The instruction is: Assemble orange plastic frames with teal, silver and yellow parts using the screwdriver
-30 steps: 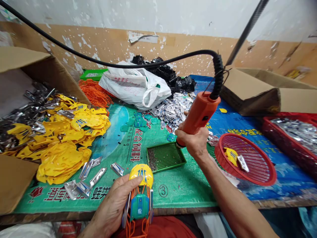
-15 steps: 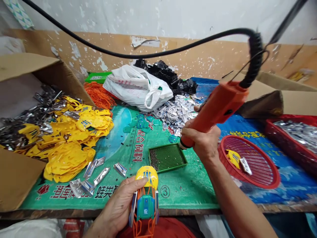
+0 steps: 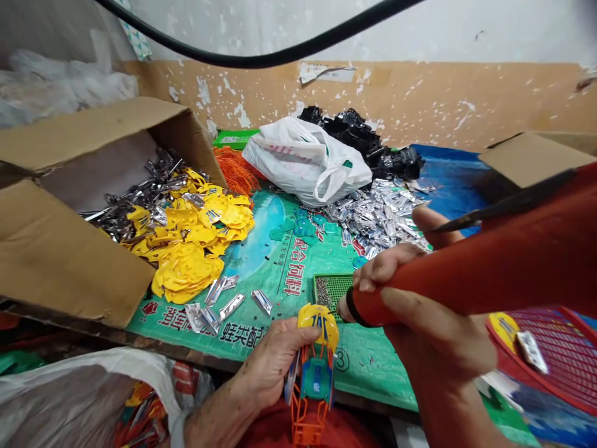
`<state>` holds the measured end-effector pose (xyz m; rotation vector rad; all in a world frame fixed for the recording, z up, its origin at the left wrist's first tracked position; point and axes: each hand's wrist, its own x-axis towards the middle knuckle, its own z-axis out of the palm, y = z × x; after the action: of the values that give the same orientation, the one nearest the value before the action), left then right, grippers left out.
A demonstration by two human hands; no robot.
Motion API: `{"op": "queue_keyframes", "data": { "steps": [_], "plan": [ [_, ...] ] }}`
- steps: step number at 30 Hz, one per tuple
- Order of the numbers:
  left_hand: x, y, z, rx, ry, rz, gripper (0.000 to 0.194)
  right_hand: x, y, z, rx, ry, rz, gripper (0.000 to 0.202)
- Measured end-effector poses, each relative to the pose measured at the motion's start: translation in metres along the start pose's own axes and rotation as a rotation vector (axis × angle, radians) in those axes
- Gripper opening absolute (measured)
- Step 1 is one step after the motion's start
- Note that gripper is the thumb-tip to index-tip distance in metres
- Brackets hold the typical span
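Note:
My left hand [image 3: 280, 348] grips a toy vehicle body [image 3: 317, 376] near the table's front edge. It has a yellow front piece, a teal centre and an orange frame, and my thumb presses on the yellow part. My right hand [image 3: 420, 311] is wrapped round a red electric screwdriver [image 3: 476, 267], tilted with its front end toward the lower left. That tip is close to the toy's yellow front; whether they touch I cannot tell. Just behind it sits a green mesh tray [image 3: 333, 285] holding small screws, partly covered by the tool.
A cardboard box [image 3: 60, 249] at left spills yellow parts [image 3: 186, 270] and dark parts. Behind lie a white plastic bag [image 3: 298, 162], silver pieces [image 3: 382, 214] and black parts [image 3: 354, 134]. A red basket [image 3: 555, 348] stands right. A black cable [image 3: 261, 61] hangs across the top.
The screwdriver has come down and closer to the camera, with its tip nearer the toy. The view has shifted left, so the box and bag appear further right.

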<state>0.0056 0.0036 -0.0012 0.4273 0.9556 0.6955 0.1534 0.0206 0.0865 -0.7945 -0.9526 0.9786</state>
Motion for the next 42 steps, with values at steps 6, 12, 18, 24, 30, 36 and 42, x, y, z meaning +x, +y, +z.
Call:
{"op": "queue_keyframes", "data": {
  "steps": [6,12,18,24,30,36,42],
  "plan": [
    [-0.001,0.002,0.002,-0.049,-0.017,-0.010,0.028,-0.003,0.010,0.000,-0.080,-0.042,0.002,0.043],
    [0.000,0.001,0.002,-0.056,-0.015,0.001,0.026,-0.007,0.020,-0.005,-0.164,-0.115,-0.025,0.021],
    [0.000,0.000,0.001,-0.048,-0.043,0.018,0.025,-0.007,0.028,-0.007,-0.217,-0.110,-0.044,0.029],
    [0.000,0.001,0.004,-0.026,-0.029,0.022,0.025,-0.006,0.032,-0.008,-0.256,-0.120,-0.082,0.018],
    [0.001,-0.006,0.000,0.016,-0.070,0.054,0.028,-0.007,0.033,-0.007,-0.268,-0.118,-0.086,0.021],
    [0.000,-0.010,-0.003,0.070,-0.038,0.087,0.024,-0.010,0.040,-0.008,-0.198,-0.105,-0.088,0.037],
    [0.002,-0.012,-0.003,0.080,-0.061,0.103,0.026,-0.014,0.044,-0.009,-0.208,-0.128,-0.091,0.040]
  ]
}}
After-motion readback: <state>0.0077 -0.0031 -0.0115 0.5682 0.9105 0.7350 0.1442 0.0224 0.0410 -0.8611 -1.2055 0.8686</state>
